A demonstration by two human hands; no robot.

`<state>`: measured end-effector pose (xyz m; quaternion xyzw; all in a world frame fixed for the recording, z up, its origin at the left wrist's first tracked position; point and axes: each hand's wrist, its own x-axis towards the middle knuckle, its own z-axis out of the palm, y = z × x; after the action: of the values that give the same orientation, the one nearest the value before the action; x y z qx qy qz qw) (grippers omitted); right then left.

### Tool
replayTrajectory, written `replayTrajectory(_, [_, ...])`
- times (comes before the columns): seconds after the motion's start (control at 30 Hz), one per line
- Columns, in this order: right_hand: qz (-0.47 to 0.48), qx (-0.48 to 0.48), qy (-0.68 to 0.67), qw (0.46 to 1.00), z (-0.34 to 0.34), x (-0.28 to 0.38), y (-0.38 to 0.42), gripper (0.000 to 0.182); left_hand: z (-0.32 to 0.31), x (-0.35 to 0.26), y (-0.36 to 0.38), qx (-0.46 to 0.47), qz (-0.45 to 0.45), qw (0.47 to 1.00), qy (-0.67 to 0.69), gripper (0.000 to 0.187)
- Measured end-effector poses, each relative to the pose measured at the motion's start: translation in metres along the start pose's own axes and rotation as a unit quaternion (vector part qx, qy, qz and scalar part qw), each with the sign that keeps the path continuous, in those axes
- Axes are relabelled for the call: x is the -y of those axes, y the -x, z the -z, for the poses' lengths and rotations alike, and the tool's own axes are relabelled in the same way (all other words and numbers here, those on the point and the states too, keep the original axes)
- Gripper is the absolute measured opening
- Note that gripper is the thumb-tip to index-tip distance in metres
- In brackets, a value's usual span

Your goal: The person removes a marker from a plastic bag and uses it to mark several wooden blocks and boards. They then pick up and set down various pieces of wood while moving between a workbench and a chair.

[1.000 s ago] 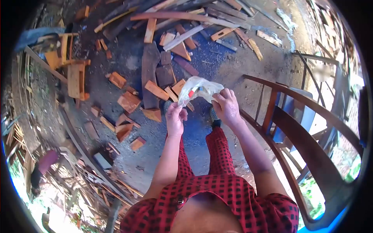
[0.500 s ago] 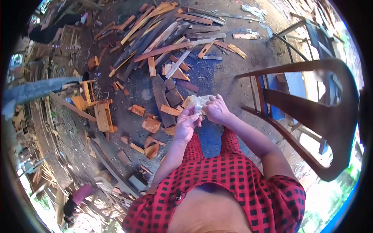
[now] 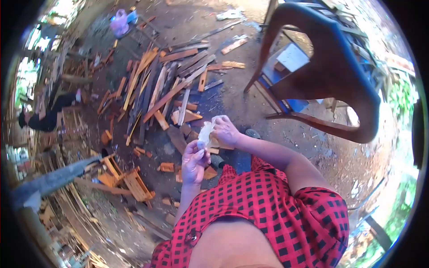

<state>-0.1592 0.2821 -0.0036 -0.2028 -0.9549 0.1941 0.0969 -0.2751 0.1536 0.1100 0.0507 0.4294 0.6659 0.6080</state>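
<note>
A pale, crumpled sheet [image 3: 206, 134], thin like plastic or paper, is held between my two hands in front of my body. My left hand [image 3: 195, 163] pinches its lower end between thumb and fingers. Above and to the right, my right hand [image 3: 226, 132] is closed on the upper part, back of the hand up. Whether anything is wrapped inside the sheet cannot be made out. Beneath the hands, small wood offcuts lie on the ground, near my feet.
A dark brown wooden chair [image 3: 290, 85] stands at upper right. Ahead lies a pile of wooden strips [image 3: 156, 85]. Small orange-brown wooden frames [image 3: 138, 184] lie at left by a grey post [image 3: 58, 178]. Another person [image 3: 49, 116] is at far left; a pink-purple bag [image 3: 119, 23] is far ahead.
My view has turned, so the chair and wood pile appear shifted left. Both hands keep their hold on the sheet, which now shows more upright and spread between them.
</note>
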Motion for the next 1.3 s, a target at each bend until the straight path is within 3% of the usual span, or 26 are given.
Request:
replayTrajectory(0.13, [0.016,-0.143,-0.029,0.989,0.007,-0.034,0.030,0.014,-0.018,0.013,-0.006,-0.040,0.000,0.997,-0.061,0.027])
replayTrajectory(0.17, [-0.003,-0.045,-0.043,0.998,0.017,-0.042,0.040,0.015,-0.021,0.019,-0.010,-0.039,-0.005,0.997,-0.069,0.024])
replayTrajectory(0.2, [-0.015,-0.052,-0.036,0.998,0.022,-0.049,0.047,0.015,-0.022,0.025,-0.013,-0.026,0.000,0.997,-0.073,0.024])
replayTrajectory(0.27, [-0.018,-0.031,-0.016,0.999,0.029,-0.062,0.059,0.019,-0.026,0.038,-0.020,-0.121,-0.011,0.987,-0.109,0.020])
replayTrajectory(0.3, [-0.002,-0.017,-0.049,0.999,0.042,-0.068,0.066,0.018,-0.034,0.045,-0.022,-0.106,-0.008,0.988,-0.114,0.020])
replayTrajectory(0.37, [0.011,-0.062,-0.070,0.996,0.044,-0.080,0.082,0.012,-0.048,0.057,-0.023,-0.189,-0.023,0.974,-0.121,0.016])
replayTrajectory(0.5, [0.004,-0.073,-0.088,0.993,0.055,-0.092,0.112,0.010,-0.058,0.078,-0.022,-0.238,-0.031,0.958,-0.153,0.010])
replayTrajectory(0.77, [-0.016,-0.099,-0.084,0.991,0.080,-0.085,0.160,0.008,-0.029,0.095,-0.003,-0.247,-0.059,0.920,-0.300,0.010])
replayTrajectory(0.9, [0.008,-0.173,-0.107,0.979,0.096,-0.076,0.186,0.006,-0.019,0.102,0.009,-0.160,-0.171,0.901,-0.366,0.007])
replayTrajectory(0.93, [-0.013,-0.220,-0.157,0.963,0.104,-0.071,0.193,0.005,-0.024,0.105,0.015,-0.151,-0.199,0.898,-0.362,0.006])
replayTrajectory(0.97, [-0.011,-0.195,-0.187,0.963,0.103,-0.073,0.203,0.006,-0.018,0.109,0.019,-0.147,-0.219,0.882,-0.391,0.008])
replayTrajectory(1.0, [-0.076,-0.187,-0.133,0.970,0.110,-0.061,0.212,0.009,-0.030,0.111,0.030,-0.150,-0.252,0.860,-0.418,0.006])
replayTrajectory(1.03, [-0.128,-0.241,-0.201,0.941,0.120,-0.047,0.223,0.012,-0.029,0.114,0.036,-0.153,-0.277,0.821,-0.475,0.008])
replayTrajectory(1.13, [-0.188,-0.245,-0.359,0.881,0.122,-0.036,0.255,0.017,-0.026,0.126,0.048,-0.137,-0.255,0.854,-0.432,0.009])
replayTrajectory(1.17, [-0.190,-0.247,-0.356,0.881,0.123,-0.031,0.263,0.017,-0.029,0.129,0.055,-0.132,-0.256,0.856,-0.430,0.009])
replayTrajectory(1.23, [-0.276,-0.254,-0.516,0.770,0.130,-0.019,0.287,0.015,-0.041,0.140,0.065,-0.120,-0.221,0.876,-0.410,0.005])
replayTrajectory(1.3, [-0.297,-0.267,-0.503,0.766,0.135,-0.019,0.312,0.016,-0.035,0.159,0.065,-0.082,-0.206,0.893,-0.392,0.005])
